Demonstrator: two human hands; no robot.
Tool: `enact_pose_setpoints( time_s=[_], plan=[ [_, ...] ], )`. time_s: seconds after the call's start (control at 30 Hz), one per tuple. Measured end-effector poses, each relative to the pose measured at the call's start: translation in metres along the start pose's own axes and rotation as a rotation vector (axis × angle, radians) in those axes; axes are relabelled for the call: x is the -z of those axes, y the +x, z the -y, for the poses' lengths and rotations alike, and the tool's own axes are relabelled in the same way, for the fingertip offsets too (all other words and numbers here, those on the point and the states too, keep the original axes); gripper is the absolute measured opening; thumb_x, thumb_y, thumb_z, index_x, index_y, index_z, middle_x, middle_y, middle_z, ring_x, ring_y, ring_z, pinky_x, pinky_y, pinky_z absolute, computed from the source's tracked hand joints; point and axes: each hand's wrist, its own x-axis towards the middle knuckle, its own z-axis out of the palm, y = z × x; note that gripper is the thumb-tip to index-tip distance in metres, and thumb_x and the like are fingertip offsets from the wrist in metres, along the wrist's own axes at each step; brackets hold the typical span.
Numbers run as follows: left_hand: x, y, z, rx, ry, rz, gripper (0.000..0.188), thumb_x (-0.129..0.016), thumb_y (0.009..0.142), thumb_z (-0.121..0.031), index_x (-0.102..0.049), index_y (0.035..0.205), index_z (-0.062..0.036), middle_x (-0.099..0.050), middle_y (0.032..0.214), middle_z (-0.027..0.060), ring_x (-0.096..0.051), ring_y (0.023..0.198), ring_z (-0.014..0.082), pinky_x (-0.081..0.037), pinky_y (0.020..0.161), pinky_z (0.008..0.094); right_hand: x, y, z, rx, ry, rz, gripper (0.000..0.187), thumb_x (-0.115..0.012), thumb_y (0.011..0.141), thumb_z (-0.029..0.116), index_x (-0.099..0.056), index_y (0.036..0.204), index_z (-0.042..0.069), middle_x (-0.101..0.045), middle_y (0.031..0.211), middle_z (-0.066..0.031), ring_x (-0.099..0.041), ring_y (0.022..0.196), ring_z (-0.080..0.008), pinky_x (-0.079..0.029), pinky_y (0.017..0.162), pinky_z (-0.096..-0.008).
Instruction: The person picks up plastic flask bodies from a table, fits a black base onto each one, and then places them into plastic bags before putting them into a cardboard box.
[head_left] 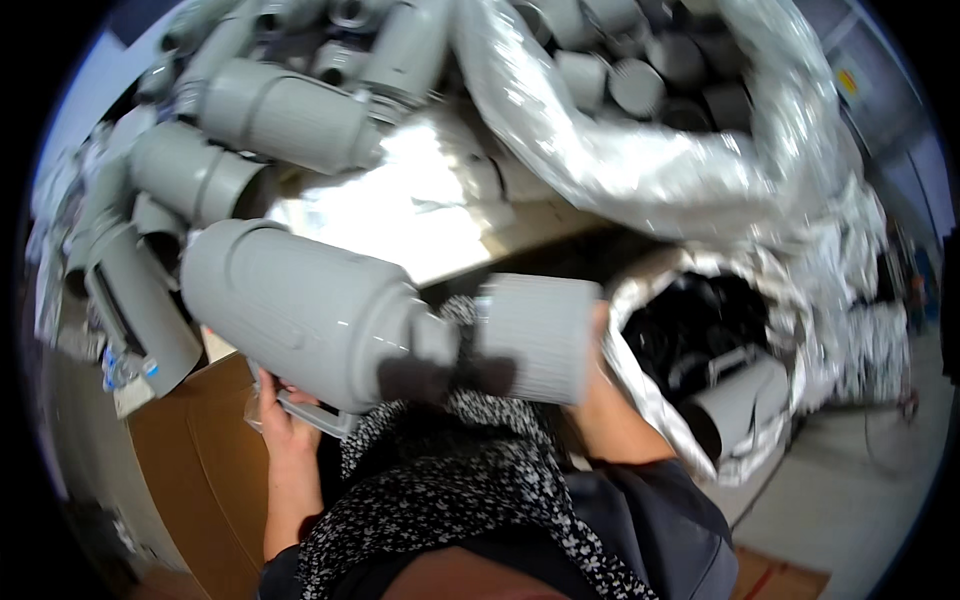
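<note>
In front of me a large grey plastic jug-like container (300, 305) lies tilted, its narrower neck to the right. My left hand (285, 418) is closed on the container's handle at the lower side, its fingers partly hidden beneath the body. To the right, my right hand (598, 375) grips a grey ribbed cap (538, 335), mostly from behind, so its fingers are largely hidden. The cap faces the neck, with a narrow gap between the two. Dark shadows fall on both pieces.
Several similar grey containers (285, 115) are piled on the table (530, 230) at the far left. A clear plastic bag (600, 150) holds grey caps. Right of me, a white sack (640, 400) holds black parts and a grey container (740, 400). Brown cardboard (190, 460) stands at lower left.
</note>
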Motion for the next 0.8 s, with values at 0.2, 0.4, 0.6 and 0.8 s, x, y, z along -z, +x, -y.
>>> enact_pose_setpoints(
  time_s=[0.2, 0.4, 0.6, 0.8],
  plan=[
    [0.002, 0.033, -0.032, -0.107, 0.451, 0.212, 0.021, -0.053, 0.089, -0.026, -0.051, 0.093, -0.0056, -0.049, 0.073, 0.0007, -0.045, 0.058, 0.0079, -0.037, 0.043, 0.0159, 0.046, -0.053, -0.084, -0.295, -0.522, -0.222, 0.048, -0.058, 0.084, 0.020, -0.041, 0.127, 0.009, -0.046, 0.126, -0.0121, -0.049, 0.110, -0.0227, -0.042, 0.091, -0.0345],
    [-0.008, 0.025, -0.005, -0.274, 1.287, 0.439, 0.052, -0.064, 0.080, -0.018, -0.037, 0.122, -0.0041, -0.052, 0.078, 0.0029, -0.051, 0.058, 0.0102, -0.038, 0.048, 0.0196, 0.058, -0.090, 0.068, 0.190, -1.040, -0.926, 0.014, -0.059, 0.079, 0.011, -0.062, 0.091, 0.003, -0.061, 0.079, -0.0052, -0.057, 0.072, -0.0139, -0.047, 0.067, -0.0266],
    [-0.023, 0.012, 0.038, -0.195, 1.295, 0.552, 0.063, -0.072, 0.070, -0.023, -0.039, 0.119, 0.0009, -0.052, 0.077, 0.0047, -0.050, 0.058, 0.0120, -0.043, 0.052, 0.0228, 0.277, -0.150, 0.161, -0.274, -1.827, -1.241, 0.059, -0.054, 0.081, 0.049, -0.058, 0.103, -0.006, -0.059, 0.101, -0.0254, -0.058, 0.094, -0.0342, -0.044, 0.082, -0.0377],
    [-0.021, 0.000, 0.042, -0.130, 1.181, 0.638, 0.063, -0.071, 0.071, -0.027, -0.041, 0.119, 0.0021, -0.055, 0.095, 0.0081, -0.052, 0.065, 0.0124, -0.044, 0.057, 0.0249, 0.310, -0.131, 0.076, -0.312, -1.790, -1.536, 0.056, -0.063, 0.068, 0.025, -0.047, 0.113, -0.005, -0.054, 0.106, -0.0293, -0.050, 0.105, -0.0405, -0.041, 0.089, -0.0413]
  ],
)
